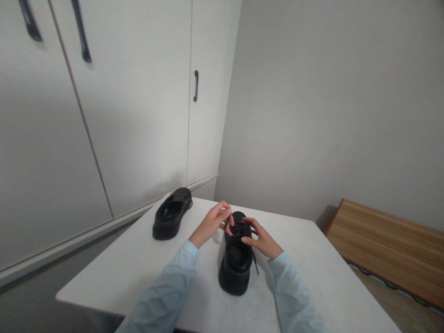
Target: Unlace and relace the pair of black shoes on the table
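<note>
A black lace-up shoe [236,270] stands on the white table with its heel toward me. Over its tongue, my left hand [219,218] is closed, thumb and fingers pinched at the black shoelace [239,230]. From the other side, my right hand [261,238] curls around the lacing, thumb and forefinger on either side of the lace; its exact grip is partly hidden. One loose lace end hangs down the shoe's right side. A second black shoe [172,213] rests apart to the left, near the table's far left corner, with neither hand touching it.
The white table [138,273] extends under both shoes. White cupboard doors [138,115] with dark handles rise behind on the left, and a grey wall [329,115] is behind on the right. Beyond the table's right edge is a wood-grain panel [388,249], with a dark cable along its lower edge.
</note>
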Tool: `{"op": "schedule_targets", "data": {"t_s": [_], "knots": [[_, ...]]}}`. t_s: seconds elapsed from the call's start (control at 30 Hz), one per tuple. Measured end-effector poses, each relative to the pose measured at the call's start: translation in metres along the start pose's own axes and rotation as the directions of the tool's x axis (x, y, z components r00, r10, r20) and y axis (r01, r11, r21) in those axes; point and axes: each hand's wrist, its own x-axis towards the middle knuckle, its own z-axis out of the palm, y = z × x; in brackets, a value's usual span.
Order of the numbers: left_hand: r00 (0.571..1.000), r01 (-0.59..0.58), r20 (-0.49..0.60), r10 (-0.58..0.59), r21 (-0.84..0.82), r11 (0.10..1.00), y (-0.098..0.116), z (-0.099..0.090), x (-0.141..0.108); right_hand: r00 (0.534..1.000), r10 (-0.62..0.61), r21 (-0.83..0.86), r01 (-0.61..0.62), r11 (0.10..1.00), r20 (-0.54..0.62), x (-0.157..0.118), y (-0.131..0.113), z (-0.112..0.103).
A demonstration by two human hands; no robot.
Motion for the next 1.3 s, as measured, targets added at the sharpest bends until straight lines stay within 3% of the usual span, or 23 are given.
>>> {"op": "schedule_targets", "data": {"t_s": [0.2, 0.4, 0.67, 0.8, 0.9, 1.0, 1.1, 1.3], "knots": [[1.0, 0.009, 0.029, -0.012, 0.101, 0.995, 0.008, -0.005, -0.004, 1.0, -0.007, 0.008, 0.007, 1.0, -0.009, -0.001, 0.002, 0.0], [0.985, 0.093, 0.125, -0.119, 0.191, 0.977, 0.016, -0.012, -0.007, 1.0, -0.015, 0.033, 0.015, 0.999, -0.016, 0.0, 0.005, 0.001], [0.939, 0.195, 0.213, -0.269, 0.316, 0.929, 0.009, -0.014, -0.006, 0.999, 0.013, -0.012, -0.014, 1.0, -0.035, -0.002, -0.002, 0.001], [0.936, 0.178, 0.23, -0.268, 0.347, 0.921, 0.004, -0.01, -0.004, 1.0, 0.001, -0.011, -0.001, 1.0, -0.029, -0.002, -0.004, 0.002], [0.955, 0.176, 0.176, -0.24, 0.317, 0.932, 0.001, -0.01, -0.002, 0.998, -0.011, 0.016, 0.012, 1.0, -0.069, -0.001, -0.004, 0.0], [0.985, 0.162, 0.0, -0.171, 0.319, 0.934, -0.006, -0.012, 0.003, 0.983, -0.023, 0.018, 0.027, 0.999, -0.18, 0.002, -0.004, -0.001], [0.982, 0.133, -0.175, -0.066, 0.406, 0.904, -0.017, -0.013, 0.008, 0.958, -0.011, -0.022, 0.005, 1.0, -0.288, 0.005, -0.004, -0.002], [0.975, 0.15, -0.221, -0.034, 0.533, 0.833, -0.036, -0.006, 0.009, 0.935, 0.003, -0.047, -0.021, 0.999, -0.354, 0.009, 0.001, -0.001]]}}
